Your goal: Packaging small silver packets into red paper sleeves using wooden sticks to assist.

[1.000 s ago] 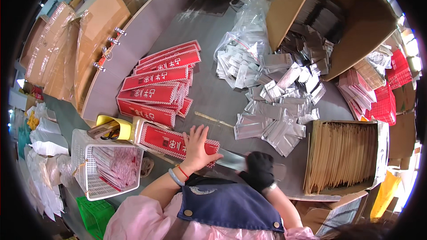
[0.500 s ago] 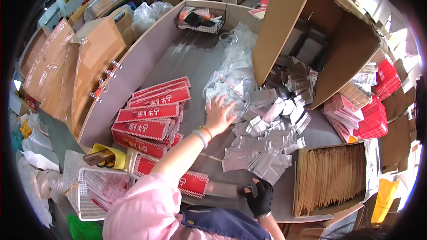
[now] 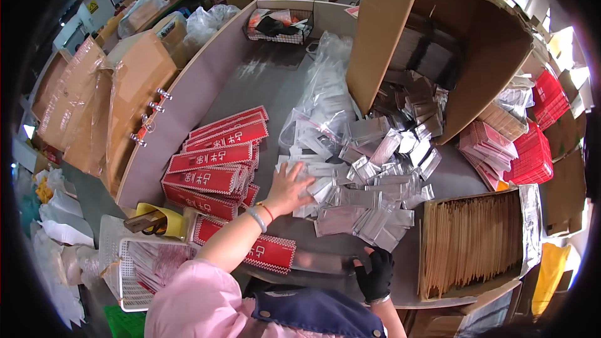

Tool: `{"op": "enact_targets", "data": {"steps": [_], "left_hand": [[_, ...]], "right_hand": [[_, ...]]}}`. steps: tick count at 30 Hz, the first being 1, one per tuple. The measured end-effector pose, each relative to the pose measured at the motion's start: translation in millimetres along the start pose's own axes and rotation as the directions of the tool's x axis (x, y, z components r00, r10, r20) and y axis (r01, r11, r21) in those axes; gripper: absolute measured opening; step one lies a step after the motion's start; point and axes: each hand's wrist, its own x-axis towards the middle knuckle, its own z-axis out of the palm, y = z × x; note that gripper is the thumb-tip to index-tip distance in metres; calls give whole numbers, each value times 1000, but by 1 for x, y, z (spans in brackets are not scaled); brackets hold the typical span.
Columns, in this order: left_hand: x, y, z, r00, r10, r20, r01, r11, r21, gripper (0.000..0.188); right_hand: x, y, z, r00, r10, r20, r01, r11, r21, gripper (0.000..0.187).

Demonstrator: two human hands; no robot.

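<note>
My left hand point(image 3: 289, 189) lies with fingers spread on loose white packets point(image 3: 322, 172) at the mouth of a clear plastic bag point(image 3: 322, 97). To its right is a heap of silvery flat packets point(image 3: 369, 197). My right hand point(image 3: 374, 275), in a black fingerless glove, rests at the table's near edge, loosely curled, thumb and forefinger apart. Its thumb is by the clear end of a red printed packaging sleeve point(image 3: 272, 253), which partly lies beneath my left forearm. More red sleeves point(image 3: 213, 158) are stacked left of my left hand.
A big tilted carton point(image 3: 382, 37) spills silvery packets at the far right. A box of thin wooden sticks point(image 3: 472, 247) stands near right. Near left are a white basket point(image 3: 134, 307) and a yellow holder point(image 3: 172, 222). A wire basket point(image 3: 278, 32) sits at the far end.
My left hand has drawn back toward me and slightly left, and white packets now lie spread outside the bag's mouth. The right hand has shifted slightly right, its thumb and forefinger still apart.
</note>
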Motion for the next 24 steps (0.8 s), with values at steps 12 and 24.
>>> {"op": "enact_targets", "data": {"steps": [12, 24], "left_hand": [[17, 40, -21, 947, -98, -306, 46, 984, -171, 26], [16, 65, -6, 975, -113, -191, 22, 906, -424, 12]], "right_hand": [[-11, 20, -32, 981, 78, -176, -79, 997, 1, 39], [-35, 124, -113, 838, 225, -497, -383, 891, -244, 34]]}}
